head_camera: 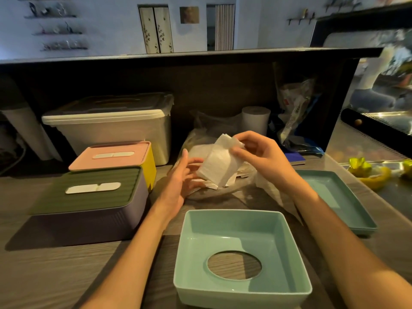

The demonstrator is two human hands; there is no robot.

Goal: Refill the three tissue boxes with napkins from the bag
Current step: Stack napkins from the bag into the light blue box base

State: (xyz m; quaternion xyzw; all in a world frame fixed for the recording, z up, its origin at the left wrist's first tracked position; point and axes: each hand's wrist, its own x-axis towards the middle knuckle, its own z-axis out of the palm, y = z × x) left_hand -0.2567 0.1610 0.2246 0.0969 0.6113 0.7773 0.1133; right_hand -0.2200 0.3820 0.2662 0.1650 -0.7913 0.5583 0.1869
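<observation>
White napkins (219, 167) sit in a small folded stack in your right hand (259, 156), whose fingers (239, 139) pinch the top edge so the stack hangs over the open plastic bag (223, 188) it seems to have come from. Your left hand (178, 177) waits just beside the stack's lower edge, fingers straight and relaxed, holding nothing; it looks placed to square the pile or take its weight.

Directly below your arms, near the desk (55, 275) edge, the teal box (243, 253) lies upside down with its round dispensing hole against the wood, so the open cavity faces you and is ready for loading. It holds no napkins yet. Its flat teal base (341, 197) rests off to your right, well apart, out of the way until closing time.

On your left, the purple box with the green lid (89, 197) and the yellow box with the pink lid (116, 157) touch each other, lids on, white tissue showing in both slots, so I judge those two done and this one the last.

Next you probably need to bring the stack down flat into the cavity. Loose folded paper fans easily, so support it from underneath with your free hand.
</observation>
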